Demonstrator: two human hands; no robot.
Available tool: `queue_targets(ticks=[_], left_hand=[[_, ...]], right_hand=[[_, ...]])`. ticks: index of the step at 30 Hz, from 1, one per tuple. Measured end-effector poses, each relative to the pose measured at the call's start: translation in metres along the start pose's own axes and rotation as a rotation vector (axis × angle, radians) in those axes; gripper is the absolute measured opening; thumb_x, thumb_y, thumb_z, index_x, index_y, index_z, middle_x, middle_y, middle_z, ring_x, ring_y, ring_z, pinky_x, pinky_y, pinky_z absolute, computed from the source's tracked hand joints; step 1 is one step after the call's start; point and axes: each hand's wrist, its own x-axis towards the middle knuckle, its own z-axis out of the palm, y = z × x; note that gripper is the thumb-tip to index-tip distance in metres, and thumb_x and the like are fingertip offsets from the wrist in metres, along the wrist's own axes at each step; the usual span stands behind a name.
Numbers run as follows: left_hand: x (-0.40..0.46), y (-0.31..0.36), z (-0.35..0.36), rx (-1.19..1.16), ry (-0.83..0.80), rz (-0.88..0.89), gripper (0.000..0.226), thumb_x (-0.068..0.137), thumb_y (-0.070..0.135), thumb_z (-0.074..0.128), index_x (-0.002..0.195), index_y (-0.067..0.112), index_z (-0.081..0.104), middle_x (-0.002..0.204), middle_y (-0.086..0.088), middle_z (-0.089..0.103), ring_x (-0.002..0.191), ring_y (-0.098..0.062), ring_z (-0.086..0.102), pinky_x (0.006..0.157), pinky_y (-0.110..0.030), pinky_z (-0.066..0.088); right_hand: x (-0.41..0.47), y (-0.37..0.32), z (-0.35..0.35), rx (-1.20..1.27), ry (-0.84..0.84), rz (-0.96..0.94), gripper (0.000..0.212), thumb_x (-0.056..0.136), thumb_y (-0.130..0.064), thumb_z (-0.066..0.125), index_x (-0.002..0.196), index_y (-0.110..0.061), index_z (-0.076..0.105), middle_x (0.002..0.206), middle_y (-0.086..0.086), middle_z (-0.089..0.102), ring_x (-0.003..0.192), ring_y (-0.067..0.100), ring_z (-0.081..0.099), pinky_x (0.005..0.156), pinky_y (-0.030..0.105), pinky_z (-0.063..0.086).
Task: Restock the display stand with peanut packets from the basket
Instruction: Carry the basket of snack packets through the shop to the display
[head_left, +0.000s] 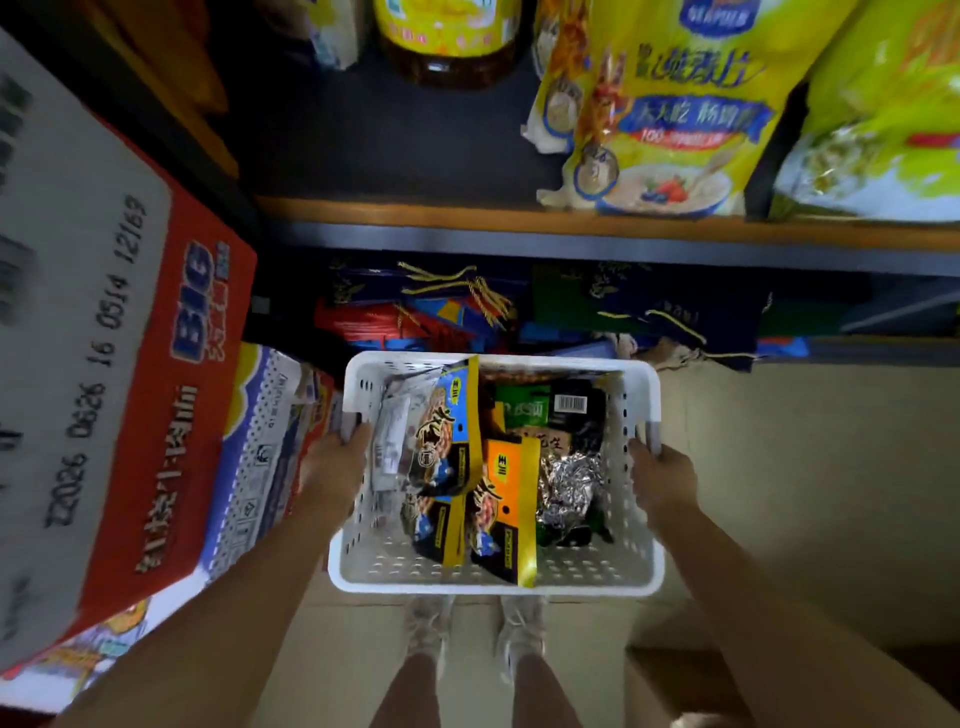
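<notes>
A white perforated plastic basket (493, 577) hangs in front of me above my feet. My left hand (337, 462) grips its left rim and my right hand (660, 467) grips its right rim. Inside stand two yellow-and-blue peanut packets (452, 457), upright and leaning, beside a green packet (522, 410), a dark packet with a barcode (571, 410) and a crumpled silver foil pack (569, 488). No display stand is identifiable in view.
A shelf edge (571, 226) runs across above the basket, holding yellow oat bags (670, 104) and an oil bottle (447, 41). Blue and red gift bags (431, 312) fill the lower shelf. Stacked red and white cartons (130, 364) crowd the left. Beige floor lies to the right.
</notes>
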Motion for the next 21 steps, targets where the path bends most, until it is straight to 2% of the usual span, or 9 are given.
queue_targets(ticks=[2, 4, 5, 7, 9, 12, 14, 18, 21], left_hand=[[-0.03, 0.024, -0.013, 0.038, -0.007, 0.043, 0.056, 0.079, 0.049, 0.055, 0.092, -0.006, 0.059, 0.065, -0.026, 0.054, 0.064, -0.043, 0.06, 0.057, -0.045, 0.049], [-0.065, 0.05, -0.024, 0.06, -0.035, 0.086, 0.06, 0.075, 0.053, 0.053, 0.095, -0.003, 0.057, 0.089, -0.04, 0.058, 0.084, -0.052, 0.061, 0.067, -0.054, 0.052], [-0.085, 0.066, -0.029, 0.06, -0.049, 0.115, 0.058, 0.076, 0.051, 0.053, 0.093, -0.004, 0.057, 0.091, -0.041, 0.057, 0.086, -0.052, 0.061, 0.068, -0.053, 0.051], [-0.133, 0.1, -0.039, 0.124, -0.104, 0.191, 0.044, 0.087, 0.039, 0.05, 0.088, -0.004, 0.061, 0.08, -0.03, 0.056, 0.081, -0.041, 0.062, 0.068, -0.041, 0.047], [-0.177, 0.13, -0.04, 0.174, -0.188, 0.258, 0.031, 0.089, 0.03, 0.051, 0.071, 0.007, 0.056, 0.069, -0.012, 0.052, 0.07, -0.029, 0.053, 0.068, -0.034, 0.04], [-0.225, 0.167, -0.019, 0.227, -0.277, 0.389, 0.042, 0.079, 0.027, 0.057, 0.046, 0.016, 0.035, 0.047, -0.008, 0.036, 0.051, -0.025, 0.037, 0.059, -0.036, 0.031], [-0.259, 0.196, 0.015, 0.294, -0.337, 0.479, 0.044, 0.08, 0.025, 0.057, 0.045, 0.016, 0.032, 0.046, -0.006, 0.034, 0.051, -0.023, 0.034, 0.056, -0.034, 0.029], [-0.314, 0.244, 0.094, 0.449, -0.363, 0.69, 0.048, 0.088, 0.019, 0.053, 0.048, 0.015, 0.026, 0.046, -0.003, 0.029, 0.044, -0.018, 0.029, 0.047, -0.029, 0.02], [-0.366, 0.287, 0.182, 0.548, -0.436, 0.802, 0.05, 0.09, 0.021, 0.053, 0.048, 0.014, 0.026, 0.047, -0.004, 0.028, 0.045, -0.021, 0.032, 0.047, -0.028, 0.021]], right_hand=[[-0.031, -0.007, -0.032, 0.048, 0.025, 0.017, 0.036, 0.085, -0.025, 0.055, 0.051, -0.013, 0.046, 0.05, 0.007, 0.043, 0.048, 0.02, 0.037, 0.054, 0.034, 0.033], [-0.065, -0.012, -0.069, 0.092, 0.054, 0.016, 0.037, 0.085, -0.024, 0.054, 0.052, -0.012, 0.045, 0.052, 0.007, 0.041, 0.05, 0.021, 0.036, 0.055, 0.034, 0.033], [-0.08, -0.015, -0.088, 0.124, 0.068, 0.023, 0.035, 0.086, -0.023, 0.054, 0.054, -0.013, 0.045, 0.052, 0.006, 0.04, 0.049, 0.02, 0.036, 0.053, 0.033, 0.032], [-0.108, -0.019, -0.129, 0.182, 0.102, 0.039, 0.033, 0.086, -0.021, 0.052, 0.055, -0.015, 0.042, 0.053, 0.004, 0.038, 0.047, 0.019, 0.034, 0.049, 0.029, 0.03], [-0.133, -0.021, -0.177, 0.209, 0.132, 0.051, 0.033, 0.087, -0.024, 0.051, 0.057, -0.019, 0.038, 0.056, 0.002, 0.038, 0.047, 0.018, 0.035, 0.046, 0.026, 0.03], [-0.158, -0.01, -0.25, 0.181, 0.167, 0.078, 0.033, 0.091, -0.029, 0.049, 0.06, -0.02, 0.041, 0.059, -0.001, 0.047, 0.042, 0.011, 0.047, 0.034, 0.021, 0.039], [-0.165, 0.011, -0.301, 0.299, 0.241, 0.064, 0.034, 0.091, -0.02, 0.052, 0.057, -0.016, 0.045, 0.044, -0.002, 0.045, 0.026, 0.009, 0.041, 0.025, 0.018, 0.031], [-0.16, 0.044, -0.368, 0.419, 0.41, 0.132, 0.032, 0.087, -0.027, 0.058, 0.058, -0.015, 0.052, 0.053, 0.006, 0.049, 0.045, 0.021, 0.046, 0.047, 0.027, 0.041], [-0.138, 0.084, -0.43, 0.51, 0.493, 0.218, 0.025, 0.087, -0.027, 0.058, 0.069, -0.009, 0.06, 0.053, 0.007, 0.051, 0.044, 0.022, 0.047, 0.042, 0.027, 0.037]])
